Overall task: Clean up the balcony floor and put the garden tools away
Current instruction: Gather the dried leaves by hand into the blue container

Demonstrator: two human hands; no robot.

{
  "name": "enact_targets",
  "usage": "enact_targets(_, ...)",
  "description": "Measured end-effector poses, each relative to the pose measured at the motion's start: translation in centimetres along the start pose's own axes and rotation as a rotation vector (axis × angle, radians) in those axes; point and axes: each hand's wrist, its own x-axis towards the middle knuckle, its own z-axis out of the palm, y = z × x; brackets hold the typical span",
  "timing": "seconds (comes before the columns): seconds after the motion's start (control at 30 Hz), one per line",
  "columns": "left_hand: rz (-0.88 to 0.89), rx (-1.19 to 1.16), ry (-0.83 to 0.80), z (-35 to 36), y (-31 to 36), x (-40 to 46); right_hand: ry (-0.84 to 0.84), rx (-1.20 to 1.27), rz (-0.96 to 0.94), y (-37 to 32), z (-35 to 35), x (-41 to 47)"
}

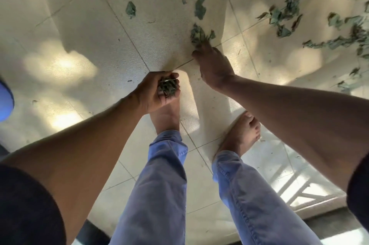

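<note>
The left hand [154, 91] curls tightly round a wad of leaves [166, 87]. Just beyond it, the right hand [212, 65] reaches the tiled floor [83, 31], fingertips pinching a leaf clump [197, 35]. Scattered leaves [283, 15] lie further off, to its right.

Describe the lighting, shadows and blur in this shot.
Head view: dappled sun patches and soft shadows cross the tiled floor; scattered leaves at top right are motion-blurred; wide-angle distortion stretches the forearms; left hand and right hand stay fairly sharp.
</note>
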Motion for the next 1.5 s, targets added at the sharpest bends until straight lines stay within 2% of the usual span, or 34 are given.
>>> enact_targets(0.1,-0.002,0.028,0.019,-0.1,-0.4,-0.2,0.082,0.149,0.071,-0.2,-0.4,-0.6)
enact_targets(0.17,0.008,0.007,0.036,0.5,-0.5,-0.6,0.219,0.305,0.095,-1.1,-1.4,-1.5)
enact_targets(0.27,0.030,-0.012,0.052,2.2,-0.4,-1.5,0.460,0.477,0.018,-4.0,-3.8,-3.9)
enact_targets(0.33,0.064,0.022,0.044,3.5,-0.3,-1.9,0.517,0.524,-0.060,-6.3,-4.9,-5.8)
enact_targets(0.4,0.102,0.044,-0.018,4.3,-0.2,-1.9,0.458,0.467,-0.099,-7.8,-5.1,-6.9)
enact_targets(0.5,0.104,0.006,-0.093,5.3,0.1,-1.9,0.294,0.250,-0.075,-8.5,-4.4,-7.6)
enact_targets(0.63,0.167,-0.050,0.022,5.7,0.5,-1.4,0.371,0.292,-0.045,-8.3,-4.7,-7.7)
enact_targets(0.77,0.129,-0.238,0.028,5.2,1.5,-1.1,0.462,0.291,0.082,-5.6,-4.3,-4.9)
enact_targets(0.87,0.131,-0.258,0.018,4.4,2.0,-0.6,0.481,0.210,0.194,-2.9,-2.4,-1.9)
enact_targets(1.0,0.119,-0.200,0.013,3.4,2.1,-0.3,0.271,0.132,0.352,-0.9,-1.3,2.0)
enact_targets(1.03,0.110,-0.196,0.018,3.1,2.1,-0.2,0.262,0.124,0.371,-0.7,-1.2,2.7)
enact_targets(1.17,0.105,-0.200,0.020,2.4,2.2,-0.1,0.298,0.201,0.416,-0.9,-0.7,3.9)
enact_targets(1.37,0.094,-0.167,0.044,2.0,2.1,-0.6,0.262,0.399,0.525,0.0,-0.5,2.0)
enact_targets(1.5,0.078,-0.177,0.024,2.9,1.7,-1.0,0.395,0.588,0.438,-1.4,-2.1,-1.2)
